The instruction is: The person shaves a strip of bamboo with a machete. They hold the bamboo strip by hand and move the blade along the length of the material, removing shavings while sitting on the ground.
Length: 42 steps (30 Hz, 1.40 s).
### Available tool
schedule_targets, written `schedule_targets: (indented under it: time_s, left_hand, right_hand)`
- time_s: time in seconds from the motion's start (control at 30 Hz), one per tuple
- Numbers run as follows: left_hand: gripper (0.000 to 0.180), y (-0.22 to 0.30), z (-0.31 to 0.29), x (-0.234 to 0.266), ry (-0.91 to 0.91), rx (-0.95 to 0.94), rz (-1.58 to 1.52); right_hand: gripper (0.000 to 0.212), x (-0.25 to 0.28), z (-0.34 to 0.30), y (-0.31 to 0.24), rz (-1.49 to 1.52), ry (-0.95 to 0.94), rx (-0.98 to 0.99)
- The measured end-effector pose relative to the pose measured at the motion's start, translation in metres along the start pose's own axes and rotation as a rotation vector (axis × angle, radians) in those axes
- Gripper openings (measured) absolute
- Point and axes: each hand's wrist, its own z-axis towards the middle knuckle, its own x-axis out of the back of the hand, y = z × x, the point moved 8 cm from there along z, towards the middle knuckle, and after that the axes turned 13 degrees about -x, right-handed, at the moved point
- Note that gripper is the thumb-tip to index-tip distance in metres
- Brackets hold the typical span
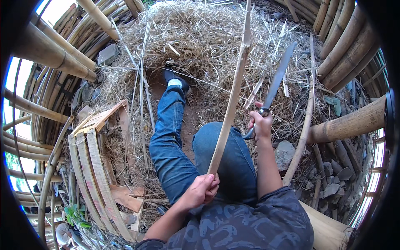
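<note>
My left hand [203, 189] is closed round the lower end of a long split bamboo strip [233, 96]. The strip rises away from me, slanting a little right, past my bent knee, and its far end runs out at the top of the view. My right hand [261, 123] grips a machete [278, 77] by its dark handle, whose curved end shows below the fist. Its long grey blade points up and to the right, apart from the strip.
Pale bamboo shavings [187, 37] cover the ground ahead. A wooden slatted crate [93, 166] stands at left. A thin bamboo pole [307, 112] lies at right, near a stone [285, 155] and a thick bamboo post [350, 121]. Bamboo poles wall both sides.
</note>
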Motion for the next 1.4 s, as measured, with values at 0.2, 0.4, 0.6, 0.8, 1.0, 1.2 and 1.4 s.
schedule_targets:
  time_s: [0.2, 0.4, 0.6, 0.8, 1.0, 1.2, 1.4]
  left_hand:
    - [0.027, 0.054, -0.018, 0.005, 0.185, -0.253, 0.736]
    - [0.019, 0.083, -0.031, -0.002, 0.295, -0.318, 1.195]
    - [0.017, 0.097, -0.030, 0.008, 0.386, -0.336, 1.293]
    - [0.021, 0.094, -0.016, 0.052, 0.502, -0.300, 1.441]
    - [0.026, 0.078, 0.022, 0.096, 0.505, -0.248, 1.313]
    - [0.031, 0.056, 0.051, 0.120, 0.497, -0.206, 1.420]
    - [0.026, 0.038, 0.050, 0.118, 0.507, -0.219, 1.422]
  right_hand:
    - [0.025, 0.030, -0.027, -0.032, -0.121, 0.020, 0.126]
    - [0.015, 0.000, -0.070, -0.079, -0.249, -0.125, 0.240]
    - [0.012, -0.050, -0.071, -0.095, -0.915, -0.334, 0.516]
    - [0.019, -0.083, -0.038, -0.056, -1.165, -0.511, 0.521]
    - [0.022, -0.116, -0.008, -0.020, -1.247, -0.672, 0.470]
    - [0.035, -0.117, 0.032, 0.049, -1.468, -0.675, 0.313]
    - [0.024, -0.104, 0.047, 0.055, -1.665, -0.524, 0.340]
